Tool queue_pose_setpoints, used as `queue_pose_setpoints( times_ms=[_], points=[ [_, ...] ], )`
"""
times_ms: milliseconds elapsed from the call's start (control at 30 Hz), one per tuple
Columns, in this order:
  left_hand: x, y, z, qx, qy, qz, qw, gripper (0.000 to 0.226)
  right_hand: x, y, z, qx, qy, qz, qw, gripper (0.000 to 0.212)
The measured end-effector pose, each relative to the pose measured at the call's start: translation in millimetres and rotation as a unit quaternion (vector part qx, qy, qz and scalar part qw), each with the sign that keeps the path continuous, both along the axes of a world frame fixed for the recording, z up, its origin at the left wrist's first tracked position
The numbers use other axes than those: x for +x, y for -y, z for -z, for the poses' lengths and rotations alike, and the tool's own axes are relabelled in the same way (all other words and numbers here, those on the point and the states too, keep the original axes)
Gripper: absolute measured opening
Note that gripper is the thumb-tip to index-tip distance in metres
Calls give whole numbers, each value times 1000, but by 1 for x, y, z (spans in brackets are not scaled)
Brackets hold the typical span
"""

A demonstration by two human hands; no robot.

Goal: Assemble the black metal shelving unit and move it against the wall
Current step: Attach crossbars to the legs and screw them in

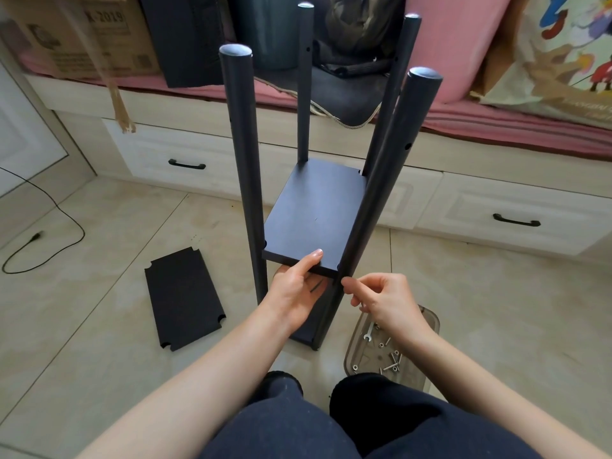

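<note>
The black shelving unit stands on the tiled floor with several round posts rising toward me, the near right post [381, 193] closest. A black shelf board [314, 213] sits partway up between the posts. My left hand [296, 293] holds the board's near edge, thumb on top and fingers underneath. My right hand [381, 299] pinches something small against the near right post just below the board's corner; what it pinches is hidden. A lower board [303, 336] is partly visible at the base.
A spare black shelf board [183, 298] lies flat on the floor to the left. A clear plastic tray [390, 356] with screws and a small wrench sits at right. A bed with drawers [185, 160] runs behind. A black cable [49, 233] trails at far left.
</note>
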State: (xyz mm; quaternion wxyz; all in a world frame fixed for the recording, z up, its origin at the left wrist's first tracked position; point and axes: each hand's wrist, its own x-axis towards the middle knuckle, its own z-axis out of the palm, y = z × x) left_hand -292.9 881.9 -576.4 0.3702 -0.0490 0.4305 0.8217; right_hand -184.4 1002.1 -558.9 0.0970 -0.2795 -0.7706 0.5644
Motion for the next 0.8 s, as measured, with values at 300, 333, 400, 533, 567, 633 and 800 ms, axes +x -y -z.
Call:
queue_pose_setpoints(
  times_ms=[300,333,400,533,567,633,800],
  points=[
    [-1,1,6,-26,-42,14,999,22,7,0,3,17,-5,-30,999,11],
    [-1,1,7,-23,-45,14,999,23,8,0,3,23,-6,-34,999,10],
    [-2,1,9,-12,-45,10,999,29,9,-1,4,52,-7,-39,998,13],
    [-3,1,10,-4,-46,12,999,40,9,-1,6,108,-14,-46,993,16],
    [-3,1,11,-6,-49,13,999,41,9,-2,7,122,-19,-47,991,15],
    [-4,1,11,-5,-54,13,998,37,10,-1,8,157,-36,-50,986,13],
    [-4,1,12,4,-53,6,999,43,13,3,14,224,-87,-32,970,11]
  ],
)
